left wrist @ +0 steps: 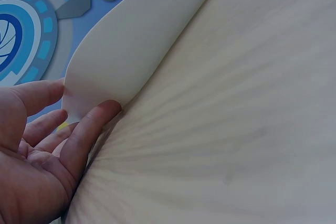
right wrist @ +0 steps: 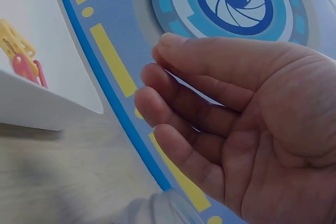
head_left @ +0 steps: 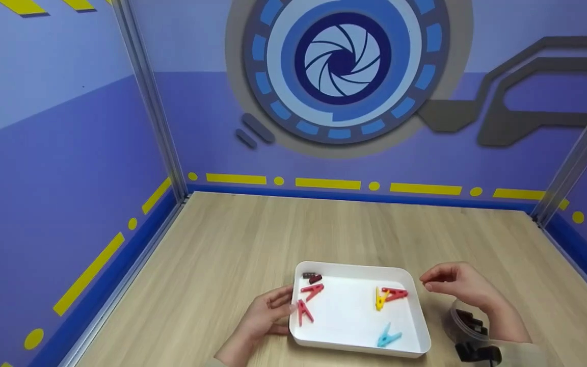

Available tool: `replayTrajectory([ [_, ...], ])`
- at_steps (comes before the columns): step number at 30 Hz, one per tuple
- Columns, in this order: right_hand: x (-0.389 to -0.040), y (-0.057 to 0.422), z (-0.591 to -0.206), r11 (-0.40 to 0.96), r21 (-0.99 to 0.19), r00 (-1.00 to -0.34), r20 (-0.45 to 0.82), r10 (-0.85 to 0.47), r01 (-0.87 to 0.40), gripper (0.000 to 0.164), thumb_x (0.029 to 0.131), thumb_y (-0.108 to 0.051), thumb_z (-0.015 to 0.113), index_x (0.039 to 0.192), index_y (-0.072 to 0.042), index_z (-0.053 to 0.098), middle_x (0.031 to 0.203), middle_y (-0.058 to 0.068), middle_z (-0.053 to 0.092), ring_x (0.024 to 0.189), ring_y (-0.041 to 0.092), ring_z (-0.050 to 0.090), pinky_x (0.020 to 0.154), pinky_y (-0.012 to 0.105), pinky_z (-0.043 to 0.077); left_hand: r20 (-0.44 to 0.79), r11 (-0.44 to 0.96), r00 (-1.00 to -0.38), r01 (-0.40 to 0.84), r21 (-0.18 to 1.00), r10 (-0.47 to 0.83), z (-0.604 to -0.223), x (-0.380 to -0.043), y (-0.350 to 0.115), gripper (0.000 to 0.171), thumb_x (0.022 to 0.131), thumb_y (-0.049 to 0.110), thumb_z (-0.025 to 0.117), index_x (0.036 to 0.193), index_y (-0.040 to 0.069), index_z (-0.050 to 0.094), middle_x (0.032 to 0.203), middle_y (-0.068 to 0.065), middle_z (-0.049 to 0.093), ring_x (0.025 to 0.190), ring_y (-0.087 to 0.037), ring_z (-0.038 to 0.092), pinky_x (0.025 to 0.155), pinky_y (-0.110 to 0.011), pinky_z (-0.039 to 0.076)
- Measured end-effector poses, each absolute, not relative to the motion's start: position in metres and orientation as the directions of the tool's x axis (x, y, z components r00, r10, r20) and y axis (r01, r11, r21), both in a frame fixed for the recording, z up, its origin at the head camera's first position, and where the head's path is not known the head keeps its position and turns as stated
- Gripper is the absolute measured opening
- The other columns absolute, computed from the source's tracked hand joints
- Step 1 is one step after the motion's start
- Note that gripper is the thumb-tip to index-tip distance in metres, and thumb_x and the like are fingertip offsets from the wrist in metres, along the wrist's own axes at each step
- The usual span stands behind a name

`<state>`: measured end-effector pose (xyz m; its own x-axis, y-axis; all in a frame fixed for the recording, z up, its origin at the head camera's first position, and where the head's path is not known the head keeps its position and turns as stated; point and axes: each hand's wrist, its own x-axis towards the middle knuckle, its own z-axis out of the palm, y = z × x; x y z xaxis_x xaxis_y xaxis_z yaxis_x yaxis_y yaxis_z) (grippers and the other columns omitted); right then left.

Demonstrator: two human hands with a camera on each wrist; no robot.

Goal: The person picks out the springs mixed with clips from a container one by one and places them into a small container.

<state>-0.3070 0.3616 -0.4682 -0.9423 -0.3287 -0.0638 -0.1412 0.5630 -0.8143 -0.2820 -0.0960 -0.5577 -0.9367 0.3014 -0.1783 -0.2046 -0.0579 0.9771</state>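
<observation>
A white tray [head_left: 347,306] lies on the table in the head view. My left hand [head_left: 268,313] rests at its left side, fingertips against the outer wall and thumb at the rim. In the left wrist view, the fingers [left wrist: 86,135] reach the wall's lower edge. Inside the tray, two red clothespins [head_left: 304,312] lie at the left, and a yellow clothespin [head_left: 380,299] overlaps a red clothespin [head_left: 398,293] at the right. A light blue clothespin [head_left: 388,336] lies near the front. My right hand [head_left: 459,283] hovers right of the tray, fingers loosely bent, holding nothing.
Two small dark pieces [head_left: 315,279] lie in the tray's back left corner. A clear round tub [head_left: 457,326] with dark pieces stands under my right wrist, partly hidden. Blue-purple panels [head_left: 196,132] enclose the wooden table [head_left: 252,229] at the back and sides.
</observation>
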Motion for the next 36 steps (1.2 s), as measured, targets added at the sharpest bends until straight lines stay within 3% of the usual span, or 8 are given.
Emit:
replayTrajectory([
  [19, -0.317, 0.319, -0.473, 0.574, -0.803, -0.954, -0.023, -0.300, -0.161, 0.032, 0.094, -0.022, 0.076, 0.116, 0.000, 0.073, 0.110, 0.011, 0.074, 0.095, 0.020, 0.062, 0.079, 0.016, 0.056, -0.188, -0.053, -0.937, -0.213, 0.976, 0.296, -0.557, -0.281, -0.096, 0.061, 0.097, 0.014, 0.070, 0.153, 0.005, 0.048, 0.154, -0.021, 0.051, 0.108, -0.023, 0.073, 0.067, -0.039, 0.065],
  [36, -0.328, 0.281, -0.471, 0.565, -0.787, -0.934, 0.039, -0.354, -0.247, 0.026, 0.096, -0.020, 0.072, 0.115, -0.003, 0.073, 0.105, 0.009, 0.074, 0.096, 0.021, 0.064, 0.079, 0.017, 0.055, -0.185, -0.044, -0.943, -0.205, 0.978, 0.278, -0.558, -0.282, -0.095, 0.061, 0.096, 0.016, 0.072, 0.152, 0.005, 0.049, 0.153, -0.021, 0.054, 0.102, -0.022, 0.074, 0.065, -0.038, 0.065],
])
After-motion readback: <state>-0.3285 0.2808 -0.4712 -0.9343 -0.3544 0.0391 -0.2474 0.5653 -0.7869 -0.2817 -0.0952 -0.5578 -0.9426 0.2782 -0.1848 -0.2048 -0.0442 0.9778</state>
